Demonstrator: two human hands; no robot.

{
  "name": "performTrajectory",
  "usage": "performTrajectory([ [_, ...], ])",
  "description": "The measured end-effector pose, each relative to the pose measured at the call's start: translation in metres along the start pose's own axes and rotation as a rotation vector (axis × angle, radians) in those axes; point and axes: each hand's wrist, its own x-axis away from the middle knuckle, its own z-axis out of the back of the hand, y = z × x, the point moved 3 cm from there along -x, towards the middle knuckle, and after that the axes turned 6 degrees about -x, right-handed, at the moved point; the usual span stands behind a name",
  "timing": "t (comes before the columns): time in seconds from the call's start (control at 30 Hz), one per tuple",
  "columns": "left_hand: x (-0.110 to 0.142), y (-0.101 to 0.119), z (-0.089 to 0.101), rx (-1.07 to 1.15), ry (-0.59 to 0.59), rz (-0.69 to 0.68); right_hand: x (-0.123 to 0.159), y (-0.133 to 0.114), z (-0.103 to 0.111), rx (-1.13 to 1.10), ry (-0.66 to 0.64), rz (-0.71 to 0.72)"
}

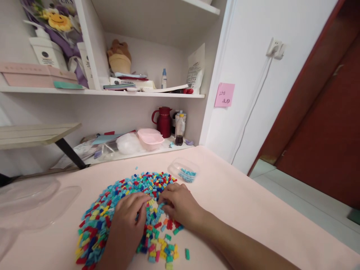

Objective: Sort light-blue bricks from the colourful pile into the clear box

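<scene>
A wide heap of small toy building bricks (120, 189) in blue, red, yellow, green and other colours lies on the pink tabletop. Over the middle of it is my left hand (131, 210), thumb and forefinger closed towards each other; whatever they pinch is too small or hidden. Facing it, my right hand (178, 200) rests at the heap's right side with curled fingers down among the bricks, and their tips are partly hidden. Beyond the right hand stands a clear plastic box (176, 165) holding light-blue bricks (187, 174).
Clear plastic lids or trays (60, 204) lie at the left. Behind the table, a shelf carries a pink bowl (151, 138), a red jug (164, 122) and a bottle of dark liquid (180, 131). A small raised stand (39, 135) is at the back left.
</scene>
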Motion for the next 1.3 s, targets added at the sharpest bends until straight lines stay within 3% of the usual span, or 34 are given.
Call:
performTrajectory([
  [0.33, 0.001, -0.001, -0.001, -0.011, 0.019, -0.01, -0.002, 0.0, 0.005, -0.169, 0.042, -0.032],
  [0.5, 0.004, 0.0, -0.002, -0.066, 0.056, -0.048, -0.003, 0.0, 0.007, -0.66, 0.071, -0.154],
  [0.6, 0.004, 0.002, -0.001, -0.086, 0.068, -0.075, -0.004, -0.003, 0.003, -1.012, 0.017, -0.227],
  [0.7, 0.001, 0.005, 0.004, -0.081, 0.09, -0.121, -0.003, -0.008, 0.0, -1.182, -0.039, -0.226],
  [0.9, -0.004, 0.011, 0.011, -0.042, 0.052, -0.203, -0.001, -0.008, -0.002, -1.311, -0.049, -0.242],
  [1.2, -0.004, 0.008, 0.008, -0.073, 0.037, -0.162, -0.002, -0.007, -0.006, -1.353, -0.087, -0.22],
  [1.3, -0.003, 0.009, 0.009, -0.054, 0.035, -0.135, -0.002, -0.007, -0.008, -1.303, -0.041, -0.253],
])
